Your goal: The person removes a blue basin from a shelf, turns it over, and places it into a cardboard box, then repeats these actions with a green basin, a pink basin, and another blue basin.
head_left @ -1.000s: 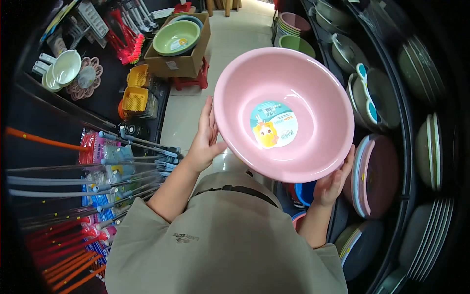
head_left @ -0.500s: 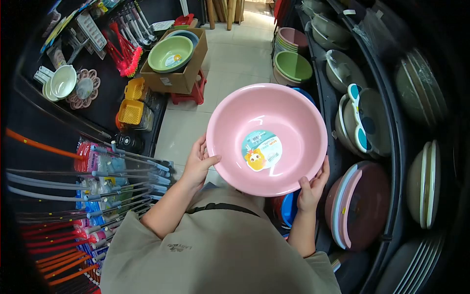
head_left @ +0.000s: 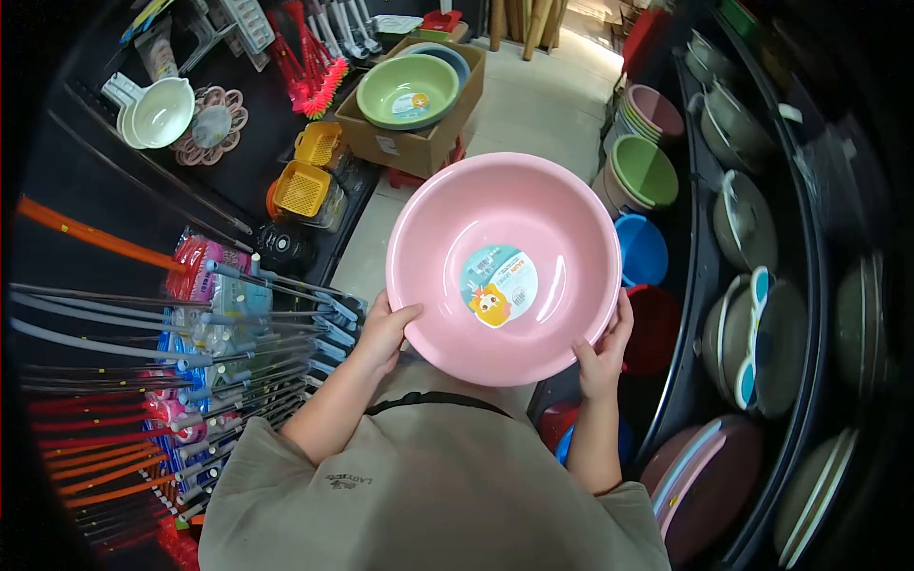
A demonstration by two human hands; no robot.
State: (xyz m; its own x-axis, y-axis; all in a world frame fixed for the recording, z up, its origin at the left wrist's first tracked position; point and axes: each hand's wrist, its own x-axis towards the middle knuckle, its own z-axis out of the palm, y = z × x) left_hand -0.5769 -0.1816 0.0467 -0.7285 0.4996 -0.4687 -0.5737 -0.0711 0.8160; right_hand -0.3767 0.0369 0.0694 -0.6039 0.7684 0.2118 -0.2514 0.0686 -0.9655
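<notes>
A round pink plastic basin (head_left: 505, 205) is held in front of my body, its inside facing up toward me. On its bottom is a round sticker (head_left: 499, 285) with a yellow cartoon animal. My left hand (head_left: 384, 333) grips the rim at the lower left, thumb over the edge and the fingers mostly behind. At the lower right rim, my right hand (head_left: 605, 350) is closed the same way, thumb inside and fingers along the outer wall. Nothing lies in the basin besides the sticker.
A cardboard box (head_left: 405, 147) with a green basin (head_left: 407, 90) on top stands ahead left. Long-handled tools (head_left: 257, 333) jut out at left. Right-hand shelves (head_left: 681, 352) hold several basins, with a blue bucket (head_left: 640, 249) close to the pink one. Tiled floor (head_left: 533, 105) runs ahead.
The view has turned left, so the box and shelves appear farther right. The basin stays in both hands, slightly left and a little lower in the picture.
</notes>
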